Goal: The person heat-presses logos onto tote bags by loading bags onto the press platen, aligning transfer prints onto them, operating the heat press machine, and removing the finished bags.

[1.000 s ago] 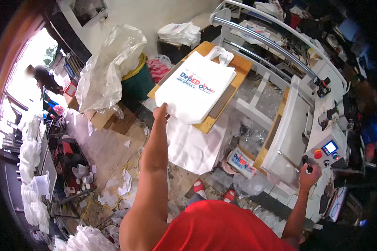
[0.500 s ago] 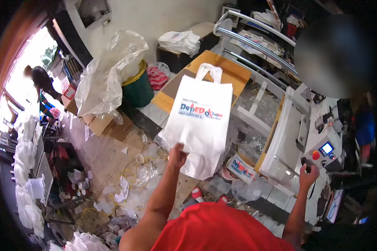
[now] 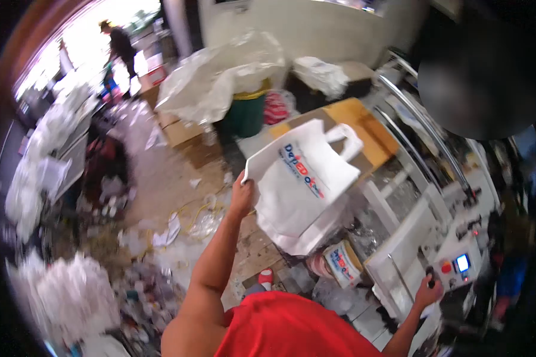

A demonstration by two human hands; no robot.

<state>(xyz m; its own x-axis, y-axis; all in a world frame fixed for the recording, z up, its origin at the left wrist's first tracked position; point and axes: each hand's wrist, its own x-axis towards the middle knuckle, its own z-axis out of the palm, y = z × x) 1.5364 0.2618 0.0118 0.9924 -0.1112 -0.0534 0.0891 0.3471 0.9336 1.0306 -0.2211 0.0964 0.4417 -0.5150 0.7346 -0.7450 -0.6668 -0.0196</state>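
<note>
My left hand [image 3: 242,195] is closed on the left edge of a white tote bag [image 3: 280,190] with blue and red "DepED" print. The bag's loop handle [image 3: 346,143] points away from me to the upper right. Below the printed face, more white bag material [image 3: 307,235] shows; whether it is a second bag I cannot tell. At the lower right, my right hand [image 3: 427,293] is wrapped round a black knob [image 3: 430,277] on a white machine [image 3: 405,238]. The machine's control panel has a lit screen [image 3: 462,262] and a red button [image 3: 446,268].
A yellow-brown board [image 3: 369,128] lies beyond the bag. Near the machine's base stands a round container [image 3: 343,265] with "DepED" print. A green bin [image 3: 244,116], clear plastic sheeting [image 3: 220,71] and cardboard boxes [image 3: 181,131] are farther back. Scraps litter the floor. A person [image 3: 122,47] is by the bright doorway.
The view has turned left. My left hand has shifted from the bag's lower part to its left edge, and the bag is now tilted. My right hand still holds the knob.
</note>
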